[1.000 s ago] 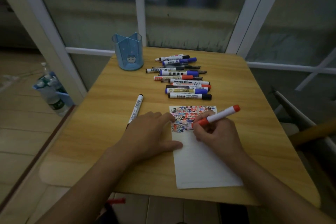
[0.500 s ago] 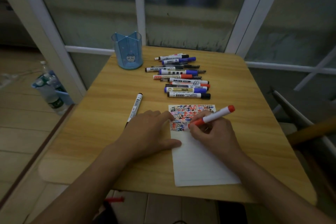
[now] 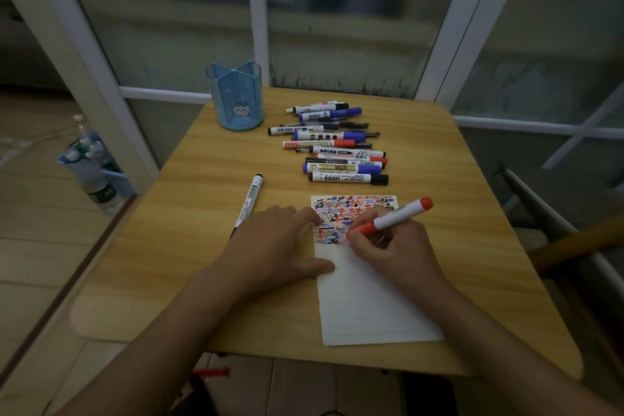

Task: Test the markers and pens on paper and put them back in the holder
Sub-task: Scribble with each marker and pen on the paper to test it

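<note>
My right hand [image 3: 393,248] grips a red marker [image 3: 391,219], its tip down on the scribbled upper part of a white paper sheet [image 3: 364,300]. My left hand [image 3: 273,246] lies flat on the paper's left edge, fingers spread. A black-capped marker [image 3: 249,201] lies alone on the table left of the paper, partly under my left hand. Several markers and pens [image 3: 337,145] lie in a row behind the paper. The blue pen holder [image 3: 236,101] stands with nothing sticking out of it at the table's back left.
The wooden table [image 3: 472,213] is small with rounded corners, set against glass door panels. Plastic bottles [image 3: 91,165] stand on the floor to the left. A chair frame [image 3: 553,223] is close on the right.
The red marker's tip has shifted a little left and down across the scribbles. My left hand stays on the paper's edge.
</note>
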Motion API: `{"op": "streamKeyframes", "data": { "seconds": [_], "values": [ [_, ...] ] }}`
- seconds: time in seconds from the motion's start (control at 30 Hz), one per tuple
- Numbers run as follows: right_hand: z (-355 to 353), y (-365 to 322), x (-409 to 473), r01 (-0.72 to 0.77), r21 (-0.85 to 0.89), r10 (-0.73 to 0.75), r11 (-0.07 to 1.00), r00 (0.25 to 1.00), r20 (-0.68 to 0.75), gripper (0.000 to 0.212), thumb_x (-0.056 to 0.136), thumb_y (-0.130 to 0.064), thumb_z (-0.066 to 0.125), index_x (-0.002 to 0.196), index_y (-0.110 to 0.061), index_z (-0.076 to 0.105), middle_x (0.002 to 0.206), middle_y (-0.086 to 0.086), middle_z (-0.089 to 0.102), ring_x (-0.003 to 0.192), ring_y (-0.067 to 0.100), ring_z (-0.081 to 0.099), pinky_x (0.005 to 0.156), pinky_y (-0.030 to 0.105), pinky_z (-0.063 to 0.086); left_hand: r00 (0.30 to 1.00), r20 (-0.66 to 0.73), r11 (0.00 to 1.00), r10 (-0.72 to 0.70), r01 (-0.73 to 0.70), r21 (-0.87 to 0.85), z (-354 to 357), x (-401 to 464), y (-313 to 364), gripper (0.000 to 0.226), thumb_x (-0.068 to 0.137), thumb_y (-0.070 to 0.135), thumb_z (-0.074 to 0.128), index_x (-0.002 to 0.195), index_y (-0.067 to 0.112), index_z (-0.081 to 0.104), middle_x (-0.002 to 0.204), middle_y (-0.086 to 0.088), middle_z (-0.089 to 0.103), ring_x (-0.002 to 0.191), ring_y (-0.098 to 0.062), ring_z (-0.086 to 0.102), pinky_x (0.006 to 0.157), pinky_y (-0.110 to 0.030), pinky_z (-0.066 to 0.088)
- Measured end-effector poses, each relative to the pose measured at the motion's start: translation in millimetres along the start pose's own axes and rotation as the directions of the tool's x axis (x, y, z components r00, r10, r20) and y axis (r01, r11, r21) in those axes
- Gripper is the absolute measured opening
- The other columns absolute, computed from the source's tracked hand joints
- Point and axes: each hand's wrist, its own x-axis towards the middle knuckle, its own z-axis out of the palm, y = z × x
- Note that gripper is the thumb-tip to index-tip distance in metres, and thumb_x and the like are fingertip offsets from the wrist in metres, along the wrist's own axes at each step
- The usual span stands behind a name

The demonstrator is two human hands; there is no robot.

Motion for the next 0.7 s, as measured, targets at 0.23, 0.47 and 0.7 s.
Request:
{"op": "streamKeyframes", "data": {
  "seconds": [0.23,0.47,0.7],
  "values": [
    [-0.9,2.9,1.2,-0.070,0.089,0.076,0.994,0.994,-0.072,0.011,0.087,-0.012,0.072,0.089,-0.020,0.065,0.078,-0.003,0.069,0.075,0.004,0.068,0.067,0.022,0.056,1.000,0.020,1.000,-0.010,0.010,-0.003,-3.3,-0.9,2.5,0.074,0.074,0.080,0.053,0.136,0.043,0.037,0.129,0.011,0.054,0.111,-0.008,0.049,0.090,-0.030,0.048],
    [-13.8,-9.2,5.4,-0.074,0.277,0.101,0.958,0.991,-0.086,0.016,0.091,-0.009,0.069,0.097,-0.023,0.066,0.085,-0.001,0.070,0.071,0.005,0.068,0.058,0.016,0.052,0.997,0.062,0.998,-0.042,0.044,-0.042,-8.4,-2.5,6.3,0.077,0.072,0.079,0.058,0.137,0.046,0.033,0.131,0.011,0.054,0.111,-0.009,0.050,0.088,-0.029,0.048],
    [-21.8,-16.6,11.4,-0.138,0.485,0.200,0.864,0.977,-0.078,0.011,0.097,-0.007,0.059,0.097,-0.014,0.067,0.072,0.002,0.072,0.063,0.012,0.067,0.056,0.024,0.055,0.994,-0.033,0.924,-0.104,0.084,-0.374,-16.1,-6.2,8.0,0.049,0.093,0.032,0.058,0.135,0.039,0.033,0.095,0.006,0.054,0.083,-0.010,0.053,0.074,-0.029,0.053]
  ]
}}
